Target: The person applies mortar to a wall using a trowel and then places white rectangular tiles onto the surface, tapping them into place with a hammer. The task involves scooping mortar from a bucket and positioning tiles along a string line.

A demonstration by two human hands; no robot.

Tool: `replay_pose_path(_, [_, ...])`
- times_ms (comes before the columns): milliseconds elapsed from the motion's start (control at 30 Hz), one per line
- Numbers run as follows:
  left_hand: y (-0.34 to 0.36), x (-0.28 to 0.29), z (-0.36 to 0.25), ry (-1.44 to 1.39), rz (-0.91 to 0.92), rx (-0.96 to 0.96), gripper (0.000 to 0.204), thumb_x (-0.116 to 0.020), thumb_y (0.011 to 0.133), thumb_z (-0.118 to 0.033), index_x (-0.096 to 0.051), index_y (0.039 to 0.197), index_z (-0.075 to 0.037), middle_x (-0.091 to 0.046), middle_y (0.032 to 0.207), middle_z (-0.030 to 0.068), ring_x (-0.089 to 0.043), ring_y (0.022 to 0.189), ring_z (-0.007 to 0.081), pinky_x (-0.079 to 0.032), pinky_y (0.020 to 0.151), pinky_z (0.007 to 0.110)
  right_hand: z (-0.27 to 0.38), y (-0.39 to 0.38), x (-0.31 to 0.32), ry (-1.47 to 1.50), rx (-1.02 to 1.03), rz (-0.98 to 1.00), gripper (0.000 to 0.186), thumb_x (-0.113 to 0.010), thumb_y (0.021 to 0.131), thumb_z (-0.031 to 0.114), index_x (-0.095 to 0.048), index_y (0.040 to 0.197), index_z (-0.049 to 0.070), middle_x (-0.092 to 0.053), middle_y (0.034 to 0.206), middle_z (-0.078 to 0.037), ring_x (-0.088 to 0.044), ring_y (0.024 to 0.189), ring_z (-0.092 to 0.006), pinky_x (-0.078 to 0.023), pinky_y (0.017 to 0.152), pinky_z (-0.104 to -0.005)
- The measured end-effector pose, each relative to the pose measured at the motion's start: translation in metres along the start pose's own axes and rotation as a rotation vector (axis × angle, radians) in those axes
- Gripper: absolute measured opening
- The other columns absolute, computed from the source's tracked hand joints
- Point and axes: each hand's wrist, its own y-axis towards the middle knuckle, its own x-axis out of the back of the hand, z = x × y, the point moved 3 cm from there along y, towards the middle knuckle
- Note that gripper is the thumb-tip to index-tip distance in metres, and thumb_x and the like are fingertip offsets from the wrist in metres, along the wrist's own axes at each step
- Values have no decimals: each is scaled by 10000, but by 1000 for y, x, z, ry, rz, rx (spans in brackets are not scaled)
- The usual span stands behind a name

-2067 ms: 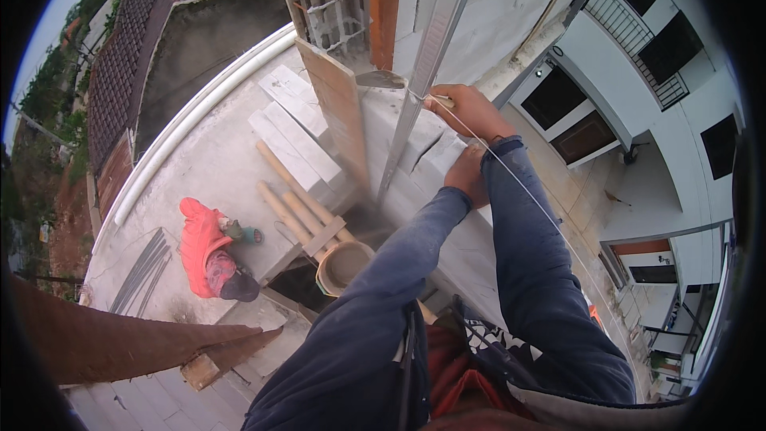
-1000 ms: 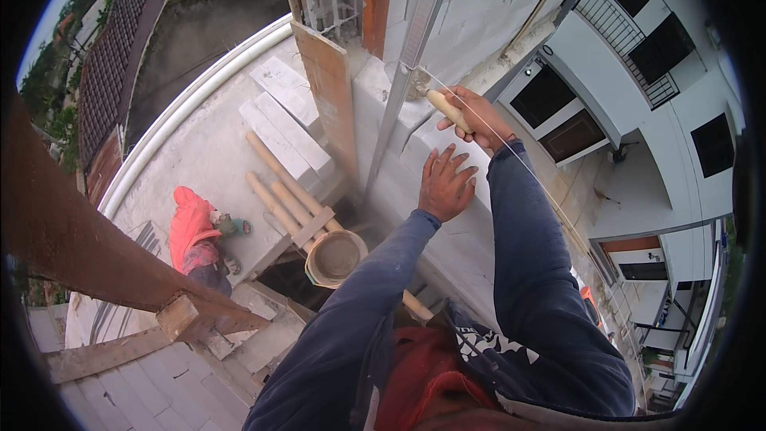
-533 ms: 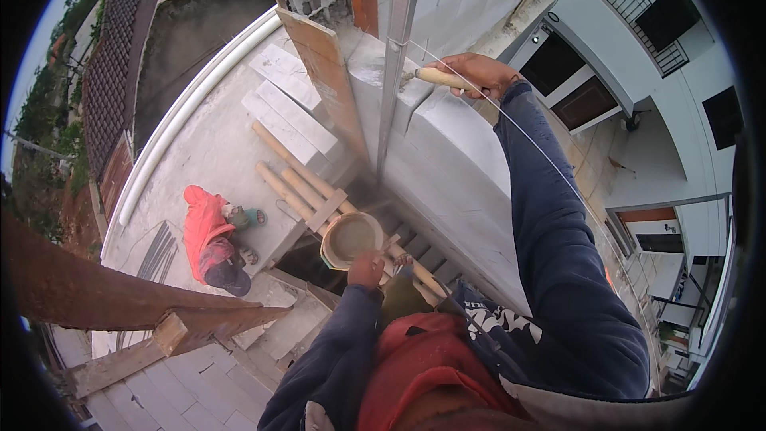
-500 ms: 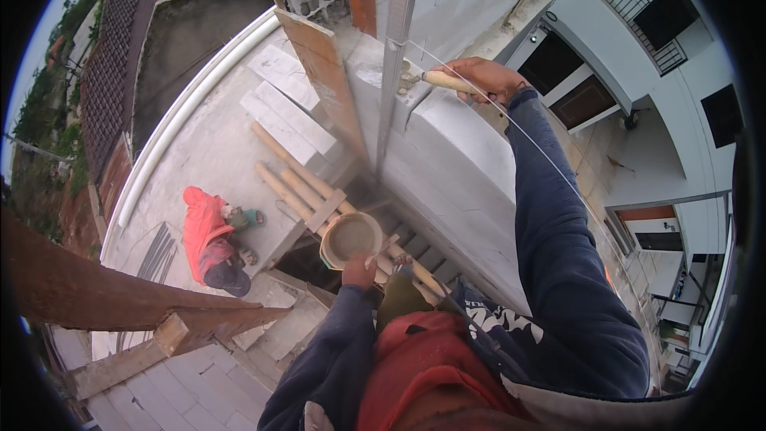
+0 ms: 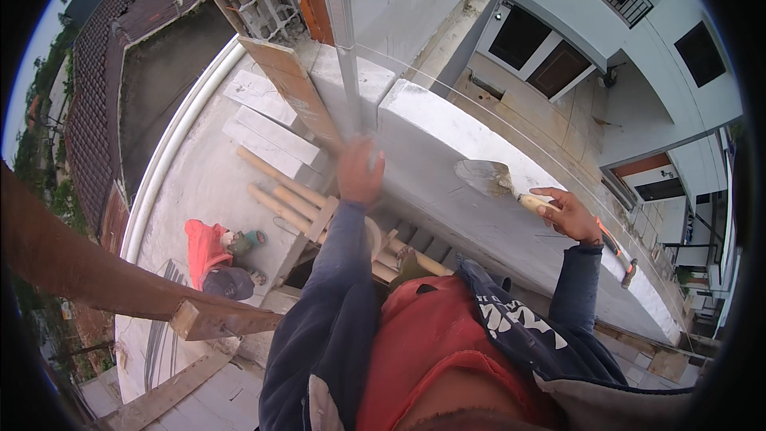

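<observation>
My right hand (image 5: 570,217) grips the wooden handle of a trowel (image 5: 485,179). The trowel's mortar-smeared blade points left over the side of the white block wall (image 5: 435,124). My left hand (image 5: 361,172), a little blurred, is held out with thumb and fingers apart and nothing in it. It is near the foot of an upright metal profile (image 5: 345,56) and the wall's inner side. A bucket (image 5: 373,238) is mostly hidden behind my left forearm. On the wall top, just beyond my right hand, lies a hammer (image 5: 629,271) with an orange grip.
A thin string (image 5: 431,73) runs along the wall. Wooden poles (image 5: 279,175), loose white blocks (image 5: 271,140) and a leaning board (image 5: 295,92) are to the left. Below left crouches a person in red (image 5: 209,251). A timber beam (image 5: 120,275) crosses the left side.
My left hand has left the bucket and reached up toward the wall and metal profile. My right hand has drawn the trowel back from the block joint, nearer and to the right.
</observation>
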Motion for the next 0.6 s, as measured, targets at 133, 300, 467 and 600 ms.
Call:
replay_pose_path(133, [91,-33,-50,17,72,-272,480,-733,991,-329,-680,1393,-72,-616,1452,214,-485,1460,449,-376,1218,570,-68,-66,2,1,-27,-174,357,-832,965,238,-713,1248,57,-602,791,50,-469,595,-32,-367,504,-236])
replay_pose_path(300, [157,-98,-36,537,466,124,859,-457,1019,-746,-453,1652,-165,-302,1737,248,-136,1657,422,-66,1326,623,-95,-120,-22,237,-73,-431,259,-811,973,211,-620,1077,70,-557,760,66,-459,578,-29,-368,504,-238])
replay_pose_path(467, [137,-133,-56,619,618,190,944,-353,992,-841,-385,1694,-210,-164,1788,236,-36,1671,420,15,1331,585,-123,-131,-48,393,-35,-484,247,-764,1018,231,-578,1109,96,-532,790,64,-466,611,-23,-378,538,-223])
replay_pose_path(600, [74,-137,-94,612,423,-87,869,-385,1022,-778,-476,1646,-181,-276,1747,264,-130,1654,445,-41,1313,636,-145,-119,-62,522,0,-380,248,-723,1052,223,-548,1176,100,-534,837,51,-481,619,-33,-390,538,-227])
